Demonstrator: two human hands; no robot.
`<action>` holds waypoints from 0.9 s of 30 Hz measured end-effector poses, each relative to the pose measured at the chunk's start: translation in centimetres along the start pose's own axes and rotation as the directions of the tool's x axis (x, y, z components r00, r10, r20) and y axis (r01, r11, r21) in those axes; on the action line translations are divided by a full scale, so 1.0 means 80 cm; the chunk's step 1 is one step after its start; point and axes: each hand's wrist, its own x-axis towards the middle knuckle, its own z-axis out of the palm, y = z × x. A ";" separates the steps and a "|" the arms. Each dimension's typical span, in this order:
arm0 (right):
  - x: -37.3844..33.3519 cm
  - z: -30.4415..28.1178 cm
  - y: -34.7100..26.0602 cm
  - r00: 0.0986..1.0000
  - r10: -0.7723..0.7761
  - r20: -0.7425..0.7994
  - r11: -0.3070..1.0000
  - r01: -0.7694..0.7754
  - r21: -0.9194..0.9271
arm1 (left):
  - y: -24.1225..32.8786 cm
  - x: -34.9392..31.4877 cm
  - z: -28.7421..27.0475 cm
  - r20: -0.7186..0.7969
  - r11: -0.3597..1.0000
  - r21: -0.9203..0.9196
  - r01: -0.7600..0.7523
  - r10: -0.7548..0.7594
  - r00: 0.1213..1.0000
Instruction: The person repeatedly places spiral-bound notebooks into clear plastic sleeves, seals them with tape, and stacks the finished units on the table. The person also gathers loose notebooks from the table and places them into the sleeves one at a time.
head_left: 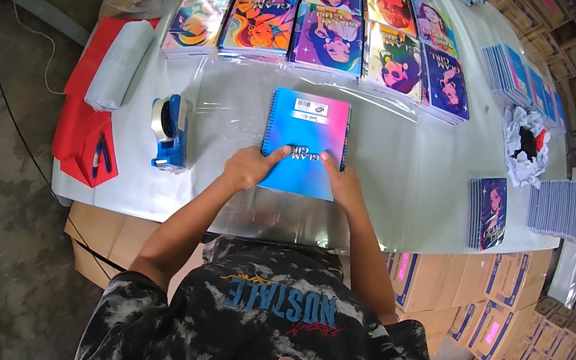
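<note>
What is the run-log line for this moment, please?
left hand: holds notebook, left edge; right hand: holds notebook, right edge; at left: tape dispenser; beyond: notebook stacks

open: table point(414, 158) right of held notebook point(306, 134) | left: tape dispenser point(174, 135) blocks | ahead: notebook rows point(329, 41) block

Hands point(248, 167) point(343, 187) abreast, hidden fingers perhaps curled

The head fisheye looks down — past the shirt point(241, 341), across the nearby table point(416, 192).
</note>
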 end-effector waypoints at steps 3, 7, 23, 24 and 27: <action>-0.013 -0.016 -0.002 0.982 -0.073 -0.172 0.909 -0.005 -0.418 | -0.014 -0.010 -0.012 -0.335 0.997 -0.063 -0.054 0.030 0.942; -0.013 -0.054 0.086 0.820 -0.222 -0.528 0.850 -0.103 -0.517 | -0.107 0.040 -0.016 -0.683 0.804 -0.455 -0.383 -0.040 0.729; -0.005 -0.049 0.149 0.592 -0.417 -0.689 0.864 0.024 -0.503 | -0.089 0.057 0.033 -0.893 0.977 0.198 -0.074 0.211 0.396; -0.008 -0.053 0.145 0.627 -0.385 -0.677 0.878 0.023 -0.479 | -0.084 0.050 0.031 -0.901 0.973 0.219 -0.076 0.232 0.368; -0.007 -0.064 0.133 0.720 -0.261 -0.643 0.954 0.089 -0.287 | -0.081 0.049 0.012 -0.833 0.884 -0.240 -0.402 0.025 0.553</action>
